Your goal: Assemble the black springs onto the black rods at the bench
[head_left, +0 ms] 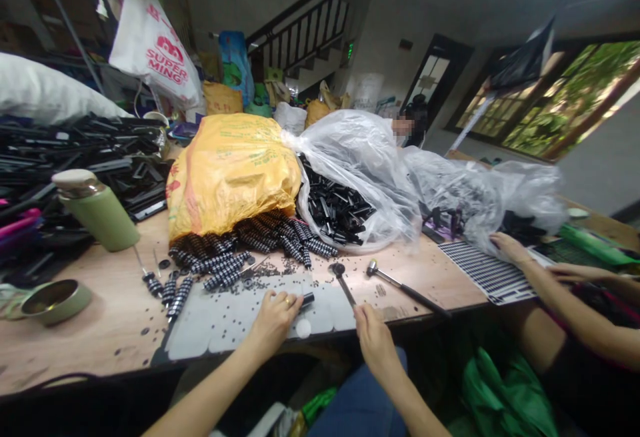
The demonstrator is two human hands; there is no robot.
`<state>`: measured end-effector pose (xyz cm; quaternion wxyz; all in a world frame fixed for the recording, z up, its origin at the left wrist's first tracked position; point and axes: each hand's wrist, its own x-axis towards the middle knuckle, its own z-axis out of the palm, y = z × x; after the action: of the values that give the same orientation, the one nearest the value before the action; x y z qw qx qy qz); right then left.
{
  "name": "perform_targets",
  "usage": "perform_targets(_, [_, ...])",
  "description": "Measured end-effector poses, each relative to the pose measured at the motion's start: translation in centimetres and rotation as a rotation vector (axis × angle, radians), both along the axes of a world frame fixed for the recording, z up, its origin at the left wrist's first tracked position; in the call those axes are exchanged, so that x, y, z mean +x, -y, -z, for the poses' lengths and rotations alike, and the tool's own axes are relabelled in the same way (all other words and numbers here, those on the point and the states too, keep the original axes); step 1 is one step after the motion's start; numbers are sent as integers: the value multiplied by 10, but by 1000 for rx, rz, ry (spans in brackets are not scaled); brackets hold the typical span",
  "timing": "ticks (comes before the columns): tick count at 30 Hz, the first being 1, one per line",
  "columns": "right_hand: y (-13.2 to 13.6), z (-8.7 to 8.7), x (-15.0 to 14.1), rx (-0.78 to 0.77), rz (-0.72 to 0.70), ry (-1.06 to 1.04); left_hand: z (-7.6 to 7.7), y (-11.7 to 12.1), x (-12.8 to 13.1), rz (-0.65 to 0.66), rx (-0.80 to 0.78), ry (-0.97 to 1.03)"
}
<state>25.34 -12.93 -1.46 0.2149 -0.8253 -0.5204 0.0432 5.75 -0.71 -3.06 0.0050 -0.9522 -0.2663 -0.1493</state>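
Note:
My left hand (274, 322) is closed around a short black cylindrical piece (308, 300), whose end sticks out past the fingers just above a grey mat (225, 320). In my right hand (373, 334) is the handle of a small dark-headed hammer (339, 270), its head pointing away from me. A second hammer (395, 277), with a metal head and black grip, lies to the right. Small black round bits are scattered over the mat. Beyond my left hand, black-and-white patterned rods (225, 270) spill from a yellow sack (235, 170).
A clear plastic bag (360, 184) holds black parts. At left stand a green flask (97, 214), its cup (57, 300) and a heap of black pieces (80, 150). A co-worker's hand (510, 248) is beside a checkered sheet (480, 270) at right. The table's front edge is close.

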Motion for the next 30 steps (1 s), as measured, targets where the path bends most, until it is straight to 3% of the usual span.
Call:
perform_targets(2, [10, -1, -19, 41, -49, -78, 2, -1, 2, -17, 10, 1])
perform_targets(7, [16, -9, -32, -78, -33, -42, 4, -2, 0, -20, 3, -18])
perform_targets(12, [17, -41, -43, 142, -70, -206, 4, 8, 7, -68, -8, -40])
perform_targets(15, [14, -60, -62, 200, -145, -315, 9, 22, 20, -104, -7, -25])
perform_targets(18, [11, -67, -79, 215, -202, -371, 19, 35, 29, -100, -37, 12])
perform_targets(21, [9, -58, -87, 169, -246, -327, 32, 40, 31, -85, -70, 38])
perform_targets(25, [4, -29, -92, -182, -273, -40, 38, 37, 32, -101, -99, 16])
perform_targets(27, [1, -20, -91, -285, -274, 21, 32, 33, 36, -119, -132, -11])
perform_targets(30, [-6, -18, -73, -224, -238, 24, 14, 31, 40, -200, -201, -42])
